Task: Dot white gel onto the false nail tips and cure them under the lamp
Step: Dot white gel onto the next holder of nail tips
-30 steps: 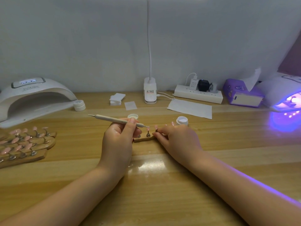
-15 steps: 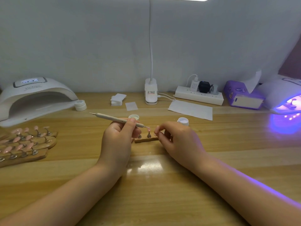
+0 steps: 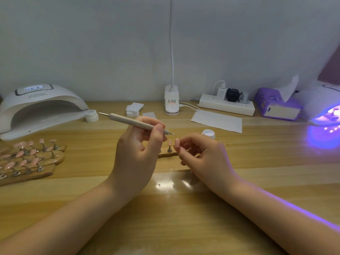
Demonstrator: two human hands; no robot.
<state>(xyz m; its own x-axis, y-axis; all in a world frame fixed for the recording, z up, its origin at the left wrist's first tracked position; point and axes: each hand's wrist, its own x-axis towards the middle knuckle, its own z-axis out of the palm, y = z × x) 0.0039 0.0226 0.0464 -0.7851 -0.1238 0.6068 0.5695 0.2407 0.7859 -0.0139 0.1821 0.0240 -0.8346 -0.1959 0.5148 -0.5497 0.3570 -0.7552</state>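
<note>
So that its fine tip hangs just over the work, the dotting tool [image 3: 137, 122] is pinched in the left hand [image 3: 136, 153]. A pink nail tip [image 3: 177, 142] is pinched by the right hand [image 3: 204, 155], just beside the wooden stand [image 3: 168, 154]; the open gel pot [image 3: 208, 133] is kept near, and the lit lamp [image 3: 329, 107] well to the right.

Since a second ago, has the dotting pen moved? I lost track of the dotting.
Yes. The dotting pen in the left hand has lifted up, away from the small wooden holder.
</note>
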